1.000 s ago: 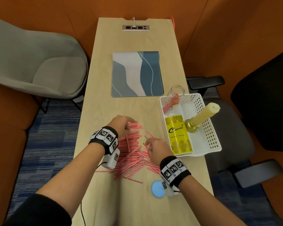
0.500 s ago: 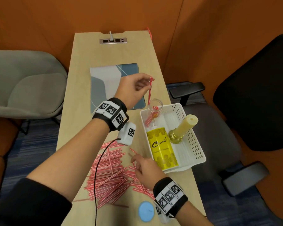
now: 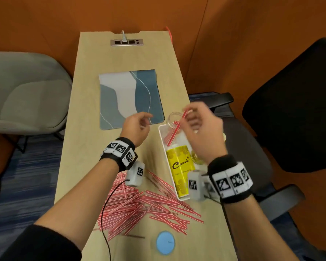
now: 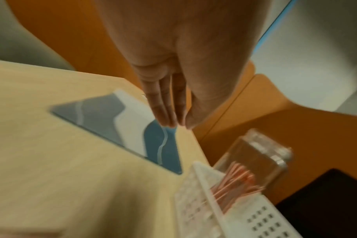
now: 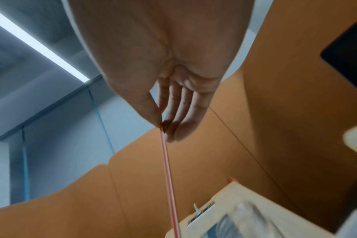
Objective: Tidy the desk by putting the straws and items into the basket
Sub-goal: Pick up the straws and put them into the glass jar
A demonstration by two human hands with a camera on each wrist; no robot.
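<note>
Head view: right hand (image 3: 201, 132) pinches one straw (image 3: 183, 117); left hand (image 3: 135, 127) empty.

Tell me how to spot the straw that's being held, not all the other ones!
Find the white basket at the desk's right edge. Over its far end, by the clear jar, the right hand pinches one red-and-white straw. It alone is lifted up; the others lie on the desk or sit in the jar.

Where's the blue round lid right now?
In the head view the blue round lid lies flat on the desk at its near edge, just beyond the near end of the loose straw pile, between the person's two forearms.
</note>
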